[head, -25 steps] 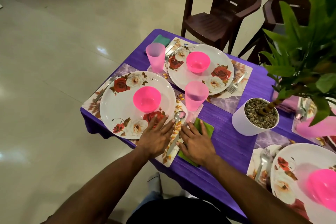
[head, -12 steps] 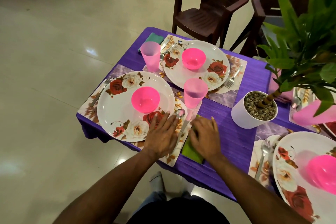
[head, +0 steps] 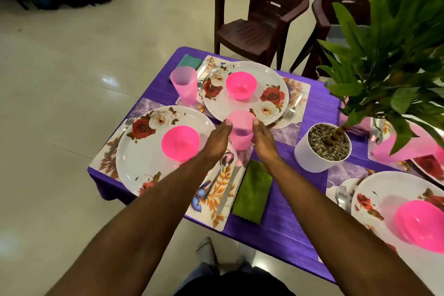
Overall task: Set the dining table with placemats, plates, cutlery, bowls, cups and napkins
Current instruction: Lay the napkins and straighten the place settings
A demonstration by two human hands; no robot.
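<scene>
A pale pink cup (head: 240,131) stands at the far corner of the near-left placemat (head: 216,202). My left hand (head: 216,143) and my right hand (head: 263,142) press against its two sides, fingers extended. On that mat lie a floral plate (head: 144,163) with a pink bowl (head: 180,143), a spoon (head: 222,168), a knife (head: 228,191) and, at the plate's left, a fork (head: 122,131). A green napkin (head: 252,190) lies just right of the mat.
Beyond is a second setting: plate (head: 216,107), bowl (head: 241,85), cup (head: 183,84), teal napkin (head: 189,61), fork (head: 294,106). A white plant pot (head: 312,158) stands to the right, with a third plate (head: 374,194) and bowl (head: 420,223) near me. Brown chairs (head: 262,17) stand behind.
Both hands have lifted off the cutlery and the green napkin and moved forward to the pink cup, closing in on its sides. The spoon, knife and napkin are uncovered.
</scene>
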